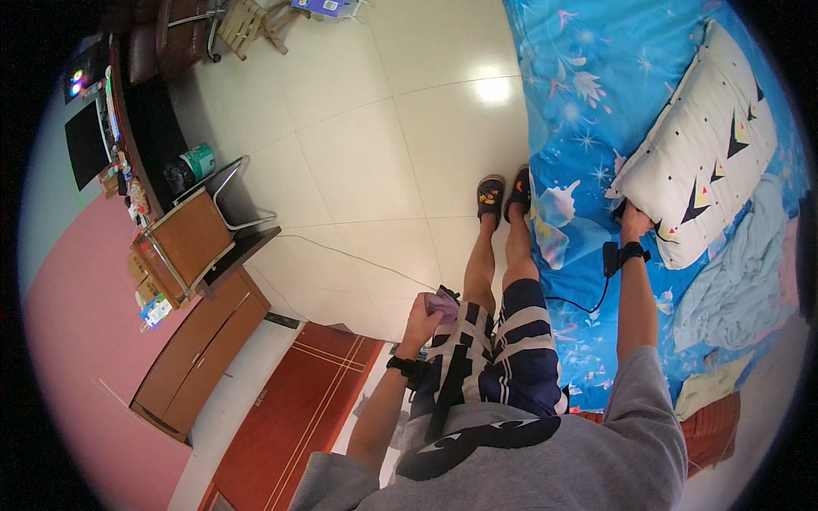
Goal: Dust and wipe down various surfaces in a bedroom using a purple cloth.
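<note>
My left hand (pixel 420 324) is closed around a crumpled purple cloth (pixel 443 304), held over my left thigh. On the bed to the right, my right hand (pixel 635 223) reaches to the near-left edge of a white pillow (pixel 703 145) patterned in black and yellow. The pillow hides most of its fingers, so their grip does not show. A small dark object (pixel 619 211) shows beside those fingers, too little of it to name. Beneath the pillow lies a blue patterned bedsheet (pixel 575 94).
A light blue crumpled cloth (pixel 728 281) lies right of my right forearm. A thin cable (pixel 358 260) crosses the tiled floor (pixel 366 153). Along the left stand a brown-seated chair (pixel 192 238), a brown cabinet (pixel 200 353) and a reddish door (pixel 285 409). A wooden stool (pixel 243 34) stands farther off.
</note>
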Available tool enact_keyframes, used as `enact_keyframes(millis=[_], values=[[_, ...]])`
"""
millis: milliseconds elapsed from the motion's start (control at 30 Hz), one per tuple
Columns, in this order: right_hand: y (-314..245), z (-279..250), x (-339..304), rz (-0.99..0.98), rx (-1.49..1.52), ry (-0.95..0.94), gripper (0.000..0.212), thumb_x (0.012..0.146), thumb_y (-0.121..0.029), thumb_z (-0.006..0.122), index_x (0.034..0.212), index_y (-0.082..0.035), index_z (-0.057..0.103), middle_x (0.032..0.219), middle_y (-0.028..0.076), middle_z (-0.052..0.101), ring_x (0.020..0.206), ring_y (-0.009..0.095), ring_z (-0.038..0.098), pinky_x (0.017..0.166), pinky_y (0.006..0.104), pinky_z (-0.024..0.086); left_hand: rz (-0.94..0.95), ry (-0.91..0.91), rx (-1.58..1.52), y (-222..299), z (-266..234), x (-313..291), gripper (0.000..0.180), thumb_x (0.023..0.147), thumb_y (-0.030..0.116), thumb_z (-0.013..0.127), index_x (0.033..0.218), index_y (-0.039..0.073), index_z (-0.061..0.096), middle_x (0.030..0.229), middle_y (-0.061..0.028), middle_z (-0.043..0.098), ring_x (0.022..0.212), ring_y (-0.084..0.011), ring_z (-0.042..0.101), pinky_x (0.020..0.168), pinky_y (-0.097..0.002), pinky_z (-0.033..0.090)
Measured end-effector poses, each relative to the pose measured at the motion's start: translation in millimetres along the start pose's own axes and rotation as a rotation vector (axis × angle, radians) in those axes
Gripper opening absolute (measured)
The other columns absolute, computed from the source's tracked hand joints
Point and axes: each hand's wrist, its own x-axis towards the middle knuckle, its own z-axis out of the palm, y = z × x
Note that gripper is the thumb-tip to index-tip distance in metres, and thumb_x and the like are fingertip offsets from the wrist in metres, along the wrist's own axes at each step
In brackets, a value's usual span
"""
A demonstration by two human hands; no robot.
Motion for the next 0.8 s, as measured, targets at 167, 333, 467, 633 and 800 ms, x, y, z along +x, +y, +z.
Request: enact_keyframes(millis=[167,333,467,633,800], values=[[-20,-5,-18,0.089,0.023,0.101,0.091,0.065,-0.062,0.071,0.130,-0.002,0.049,0.128,0.026,0.048,0.112,0.042,0.050,0.092,0.0473,0.043,-0.003,0.008,-0.042,-18,-2,1,0.030,0.076,0.002,0.058,0.104,-0.004,0.049,0.093,-0.0141,0.062,0.091,-0.0227,0.063,0.079,-0.0334,0.050],[2,-7,-15,-0.052,-0.063,0.097,0.097,0.062,-0.065,0.071,0.128,0.002,0.049,0.130,0.026,0.047,0.113,0.043,0.049,0.094,0.0484,0.040,0.006,-0.022,-0.146,-6,5,-2,0.029,0.077,0.001,0.057,0.104,-0.004,0.049,0.094,-0.0140,0.061,0.090,-0.0214,0.062,0.079,-0.0327,0.050],[-4,-25,-35,0.053,-0.015,-0.150,0.101,0.061,-0.067,0.071,0.129,0.004,0.046,0.130,0.026,0.047,0.114,0.044,0.048,0.097,0.0474,0.038,0.036,-0.005,-0.049,-9,2,-3,0.028,0.077,0.000,0.056,0.104,-0.004,0.049,0.094,-0.0137,0.061,0.089,-0.0204,0.061,0.079,-0.0317,0.050],[3,-20,-27,-0.080,-0.032,0.045,0.103,0.061,-0.066,0.071,0.134,0.001,0.041,0.133,0.025,0.045,0.118,0.044,0.043,0.099,0.0483,0.034,0.021,-0.017,-0.035,-15,8,-1,0.031,0.076,0.003,0.057,0.105,-0.004,0.049,0.097,-0.0167,0.062,0.090,-0.0241,0.061,0.080,-0.0341,0.049],[-1,-12,-28,-0.146,0.065,0.028,0.109,0.061,-0.069,0.069,0.137,0.001,0.036,0.137,0.028,0.038,0.127,0.044,0.033,0.104,0.0486,0.029,0.047,0.009,0.021,-30,2,4,0.034,0.076,0.005,0.058,0.107,-0.005,0.049,0.097,-0.0199,0.061,0.091,-0.0280,0.062,0.081,-0.0360,0.049]])
